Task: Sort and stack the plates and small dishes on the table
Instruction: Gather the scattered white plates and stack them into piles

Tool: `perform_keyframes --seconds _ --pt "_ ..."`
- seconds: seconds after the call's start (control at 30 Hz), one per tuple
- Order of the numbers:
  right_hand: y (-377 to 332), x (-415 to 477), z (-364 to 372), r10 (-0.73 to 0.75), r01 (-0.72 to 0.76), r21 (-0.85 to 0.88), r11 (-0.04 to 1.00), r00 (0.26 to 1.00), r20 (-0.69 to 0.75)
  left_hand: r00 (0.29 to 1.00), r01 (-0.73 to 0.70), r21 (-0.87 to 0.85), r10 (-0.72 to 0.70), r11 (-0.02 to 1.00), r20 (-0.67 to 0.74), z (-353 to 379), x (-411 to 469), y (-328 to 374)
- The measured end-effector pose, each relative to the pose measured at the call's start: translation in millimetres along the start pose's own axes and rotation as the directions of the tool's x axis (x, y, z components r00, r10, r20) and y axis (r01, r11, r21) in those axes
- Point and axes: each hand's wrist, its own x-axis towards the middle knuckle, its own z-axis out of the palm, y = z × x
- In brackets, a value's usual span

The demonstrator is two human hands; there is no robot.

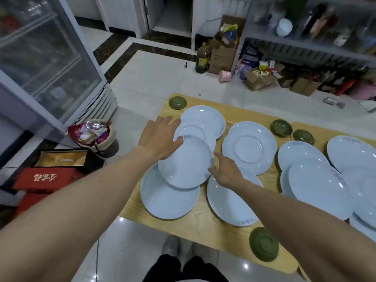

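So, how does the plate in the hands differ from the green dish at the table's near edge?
The plate is pale and larger; the dish is dark green and smaller. The plate is tilted, between left hand and right hand; the dish lies on the table, untouched. Both are round.

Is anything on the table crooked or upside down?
The white plate held by the left hand and right hand is tilted, leaning over other plates. Also the near green dish lies upside down right at the table edge, and the far green dish is flipped too.
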Motion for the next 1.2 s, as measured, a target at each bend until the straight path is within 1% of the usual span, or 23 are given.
perform_keyframes --seconds 0.1,0.2,0.33,0.43,0.53,0.6,0.67,0.77,0.87,0.93,1.03,1.13,1.2 --pt "1 3 8 0.05 -0.047 0.05 0.998 0.997 -0.062 1.0 0.002 0.01 -0.002 1.0 0.019 8 1 -1" --pt "0 6 18 0.119 -0.112 0.161 0.981 0.992 -0.033 0.998 -0.013 0.015 0.012 1.0 0.054 16 0 1" --pt "-2 11 31 0.221 -0.199 0.344 0.918 0.975 -0.026 0.998 -0.018 0.006 0.017 1.0 0.056 20 2 3" --pt "-4 14 39 0.353 -0.301 0.494 0.816 0.935 -0.015 0.999 -0.037 0.018 0.037 0.999 0.038 24 2 6" --pt "-8 16 47 0.476 -0.422 0.628 0.653 0.874 0.092 0.998 -0.056 0.017 0.056 0.998 0.016 24 2 8" --pt "-11 16 46 0.524 -0.449 0.696 0.561 0.843 0.122 0.998 -0.07 0.016 0.07 0.997 0.004 21 2 10" --pt "-11 14 39 0.543 -0.428 0.73 0.532 0.835 0.094 0.996 -0.091 -0.002 0.091 0.996 -0.018 17 2 12" --pt "-6 10 16 0.565 -0.376 0.761 0.528 0.825 0.016 0.993 -0.103 -0.031 0.101 0.994 -0.057 8 3 17" --pt "1 -10 -19 0.607 -0.301 0.807 0.508 0.79 -0.088 0.987 -0.143 -0.03 0.14 0.989 -0.081 -3 -3 28" --pt "4 -28 -42 0.627 -0.247 0.848 0.469 0.769 -0.123 0.979 -0.187 -0.036 0.184 0.982 -0.085 -11 -9 40" --pt "12 -56 -69 0.649 -0.121 0.917 0.379 0.742 -0.17 0.963 -0.25 -0.017 0.247 0.968 -0.105 -22 -19 58" --pt "28 -84 -85 0.682 -0.048 0.938 0.342 0.699 -0.213 0.956 -0.268 -0.015 0.265 0.963 -0.125 -27 -31 81" --pt "40 -101 -93 0.693 0.01 0.954 0.3 0.685 -0.225 0.956 -0.271 -0.01 0.268 0.963 -0.124 -26 -42 99"
